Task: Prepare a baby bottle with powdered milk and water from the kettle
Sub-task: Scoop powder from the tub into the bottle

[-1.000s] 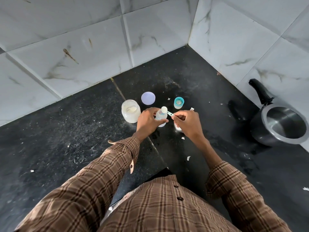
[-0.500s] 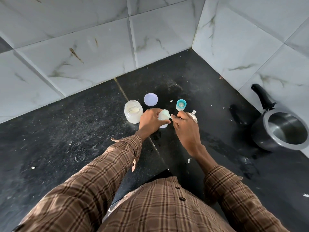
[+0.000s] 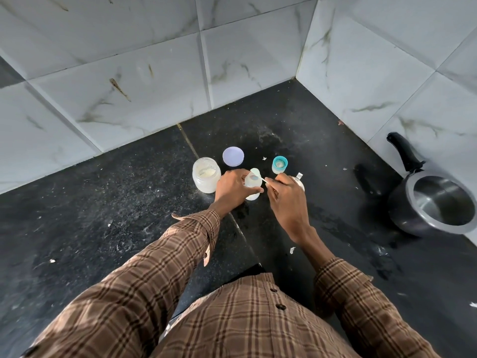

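Nearest the camera, 2 brown plaid sleeves [image 3: 165,267] reach forward over the black stone worktop [image 3: 90,215], which is speckled with white flecks and scraps. At the middle of the worktop the left hand [image 3: 233,188] is wrapped around the small clear baby bottle [image 3: 252,186], which stands upright with its mouth uncovered. Just to its right, the right hand [image 3: 286,200] pinches the handle of a pale scoop [image 3: 256,176] between thumb and fingertips, the scoop's bowl sitting over the bottle's mouth. Partly hidden behind the right hand is a pale object with a small tab; what it is cannot be told. Left of the bottle and close beside the left hand stands an open jar of powdered milk [image 3: 206,174]. Beyond these lie a lilac lid [image 3: 233,156] and a teal-ringed bottle cap [image 3: 279,164], apart from each other. Well off to the right, by the marble-tiled wall [image 3: 387,73], stands a steel kettle [image 3: 436,205] with a black handle, its top open.
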